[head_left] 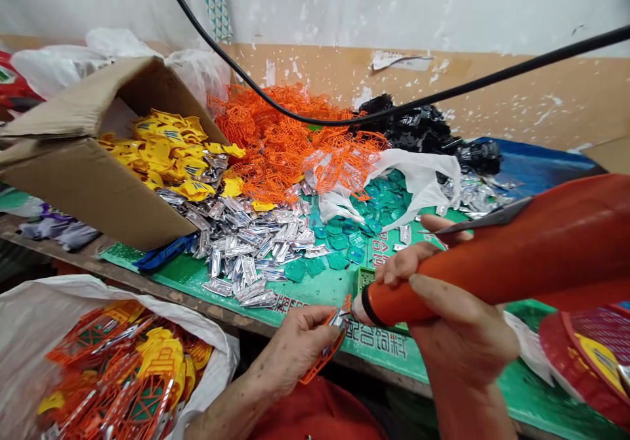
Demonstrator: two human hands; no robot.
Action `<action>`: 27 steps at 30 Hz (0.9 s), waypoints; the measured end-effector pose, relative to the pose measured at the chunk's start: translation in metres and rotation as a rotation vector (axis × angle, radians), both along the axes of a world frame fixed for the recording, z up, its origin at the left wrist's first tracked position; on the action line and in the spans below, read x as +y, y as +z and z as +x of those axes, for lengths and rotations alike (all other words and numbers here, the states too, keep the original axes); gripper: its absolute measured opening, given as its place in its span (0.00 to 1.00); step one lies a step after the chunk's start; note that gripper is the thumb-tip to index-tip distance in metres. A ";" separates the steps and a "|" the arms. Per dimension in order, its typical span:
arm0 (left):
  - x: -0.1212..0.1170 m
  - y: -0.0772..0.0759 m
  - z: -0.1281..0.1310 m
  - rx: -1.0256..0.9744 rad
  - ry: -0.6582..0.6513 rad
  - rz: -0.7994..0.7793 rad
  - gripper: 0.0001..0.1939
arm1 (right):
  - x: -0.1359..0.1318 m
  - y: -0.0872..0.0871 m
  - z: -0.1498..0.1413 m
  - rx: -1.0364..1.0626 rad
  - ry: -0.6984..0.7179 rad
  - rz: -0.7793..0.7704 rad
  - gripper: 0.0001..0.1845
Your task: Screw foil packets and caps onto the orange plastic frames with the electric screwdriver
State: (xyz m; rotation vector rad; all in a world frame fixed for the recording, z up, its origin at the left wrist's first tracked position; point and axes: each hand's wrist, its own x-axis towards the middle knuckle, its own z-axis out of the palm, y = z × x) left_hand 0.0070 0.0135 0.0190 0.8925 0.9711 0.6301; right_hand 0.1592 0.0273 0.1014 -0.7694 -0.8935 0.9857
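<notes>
My left hand [300, 341] is closed in a pinch on a small orange plastic frame with a silver piece [329, 341] at the table's near edge. My right hand [443, 295] is wrapped round the narrow end of a large orange-red tool [516, 256] that looks like a glue gun. Its white tip [358, 310] touches the orange piece. A metal lever [485, 220] runs along the tool's top, above my fingers.
On the green sheet [315, 289] lie heaps of silver pieces [251, 243], teal pieces [364, 220], orange frames [275, 138] and black parts [423, 128]. A tipped cardboard box [73, 177] spills yellow pieces [167, 151]. A white bag [44, 308] of assembled items sits lower left. Red plastic items [585, 354] lie right. A black cable [344, 119] hangs overhead.
</notes>
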 end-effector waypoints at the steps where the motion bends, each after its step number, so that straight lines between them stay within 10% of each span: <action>1: 0.000 -0.001 0.000 -0.004 0.001 0.003 0.14 | 0.000 0.000 0.000 0.001 0.002 -0.001 0.21; 27: 0.000 0.004 0.001 0.091 -0.046 0.112 0.13 | 0.000 -0.007 0.000 -0.074 -0.001 -0.079 0.24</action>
